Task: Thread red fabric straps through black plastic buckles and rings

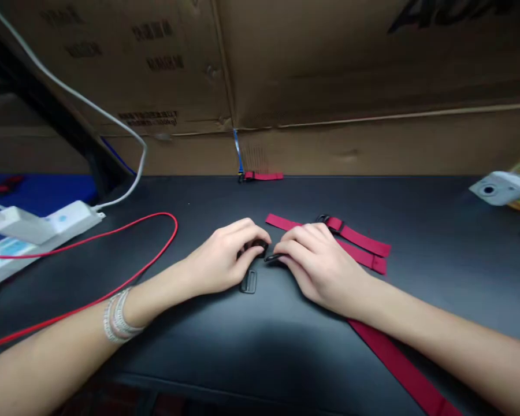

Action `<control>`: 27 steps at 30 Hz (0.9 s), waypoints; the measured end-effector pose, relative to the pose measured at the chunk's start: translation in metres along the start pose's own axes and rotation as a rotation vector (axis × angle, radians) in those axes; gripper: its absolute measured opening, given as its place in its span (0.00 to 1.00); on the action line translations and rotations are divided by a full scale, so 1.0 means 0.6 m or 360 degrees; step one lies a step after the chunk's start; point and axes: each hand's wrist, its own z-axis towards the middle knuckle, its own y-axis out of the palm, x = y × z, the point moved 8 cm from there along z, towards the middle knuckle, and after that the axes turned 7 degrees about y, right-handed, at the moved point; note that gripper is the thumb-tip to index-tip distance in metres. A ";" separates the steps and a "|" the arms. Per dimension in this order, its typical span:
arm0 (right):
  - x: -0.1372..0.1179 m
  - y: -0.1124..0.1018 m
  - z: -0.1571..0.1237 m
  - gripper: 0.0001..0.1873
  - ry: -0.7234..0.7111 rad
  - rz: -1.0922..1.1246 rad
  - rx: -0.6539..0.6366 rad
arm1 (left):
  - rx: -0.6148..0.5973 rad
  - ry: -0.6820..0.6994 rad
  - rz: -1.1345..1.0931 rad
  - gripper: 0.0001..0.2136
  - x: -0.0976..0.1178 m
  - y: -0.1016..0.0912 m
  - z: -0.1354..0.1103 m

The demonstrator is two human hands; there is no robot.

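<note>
My left hand (227, 254), with a bracelet at the wrist, pinches a small black buckle piece (260, 247) that its fingers partly cover. Close beside it, my right hand (314, 260) grips another black buckle piece (274, 257) between thumb and fingers. The two pieces are a small gap apart. Just below my left fingertips a black slide buckle (248, 282) lies flat on the table. Red webbing straps (364, 257) lie behind and under my right hand, one with a black buckle (334, 223) on it. Another length of red strap (398, 361) runs below my right forearm.
On the dark table (190, 358), a red cable (164, 254) curves left of my hand, by a white power strip (69, 219). A short red strap (266, 176) with a blue cord lies against the cardboard (329, 150) behind. A white device (498, 188) stands far right.
</note>
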 end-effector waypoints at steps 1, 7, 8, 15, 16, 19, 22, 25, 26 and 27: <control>0.002 -0.001 0.000 0.08 0.0012 0.0004 -0.0001 | -0.0003 0.0002 -0.0002 0.08 0.000 0.000 0.000; 0.004 -0.004 0.003 0.07 0.0042 -0.0009 0.0039 | 0.0026 0.0006 0.0010 0.08 0.001 -0.002 0.003; 0.005 -0.003 0.004 0.07 0.0060 0.0008 0.0036 | 0.0031 0.0005 0.0006 0.08 0.001 -0.002 0.003; 0.009 -0.002 0.005 0.10 0.0132 0.0034 0.0083 | 0.0043 -0.0003 -0.0008 0.07 0.000 -0.004 -0.001; 0.009 -0.003 0.004 0.10 0.0133 0.0027 0.0095 | 0.0045 0.0011 -0.0005 0.07 0.001 -0.004 -0.002; 0.011 -0.003 0.004 0.10 0.0163 0.0060 0.0083 | 0.0031 0.0043 -0.0005 0.07 0.004 -0.003 -0.005; 0.012 -0.002 0.005 0.09 0.0180 0.0090 0.0067 | 0.0023 0.0048 0.0006 0.08 0.007 -0.001 -0.007; 0.013 -0.001 0.006 0.10 0.0197 0.0102 0.0056 | 0.0045 0.0023 0.0004 0.08 0.007 -0.001 -0.007; 0.013 0.001 0.006 0.10 0.0206 0.0110 0.0043 | 0.0050 0.0018 -0.0007 0.08 0.008 -0.001 -0.006; 0.014 0.002 0.006 0.10 0.0216 0.0124 0.0035 | 0.0060 0.0016 -0.0017 0.07 0.009 -0.001 -0.006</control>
